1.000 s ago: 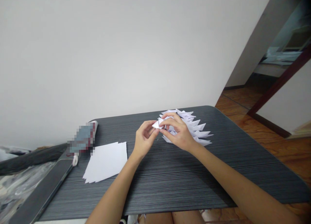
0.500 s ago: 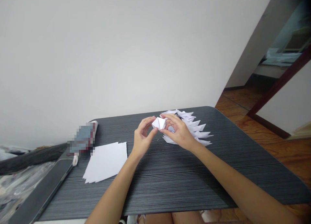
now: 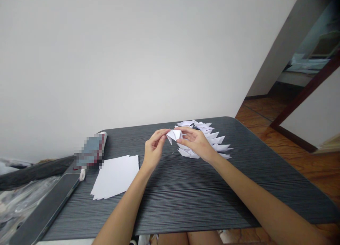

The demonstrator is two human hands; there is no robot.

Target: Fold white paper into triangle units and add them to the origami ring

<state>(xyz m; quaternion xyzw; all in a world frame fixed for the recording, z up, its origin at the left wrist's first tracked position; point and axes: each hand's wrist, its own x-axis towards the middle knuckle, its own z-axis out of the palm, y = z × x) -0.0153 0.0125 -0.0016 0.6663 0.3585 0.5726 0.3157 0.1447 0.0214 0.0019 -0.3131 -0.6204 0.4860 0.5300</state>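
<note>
A small piece of folded white paper (image 3: pixel 174 134) is held up over the table between both hands. Thumb and fingers of my left hand (image 3: pixel 155 145) pinch its left corner, where a narrow pointed flap hangs down. My right hand (image 3: pixel 196 142) grips the right side, thumb below and fingers above. Behind and to the right of that hand lie several white folded paper pieces (image 3: pixel 220 147) with pointed tips, set out in overlapping rows. My right hand hides part of them.
The dark ribbed table (image 3: pixel 186 191) stands against a pale wall (image 3: pixel 148 53). A stack of white paper sheets (image 3: pixel 117 177) lies at the left. Beyond it, at the table's left edge, is a pixelated device-like object (image 3: pixel 90 151). Wooden floor (image 3: pixel 255 113) shows at the right.
My left fingers have closed in from around the folded paper to pinch its left corner. A pointed flap now hangs down there. My right hand has shifted slightly.
</note>
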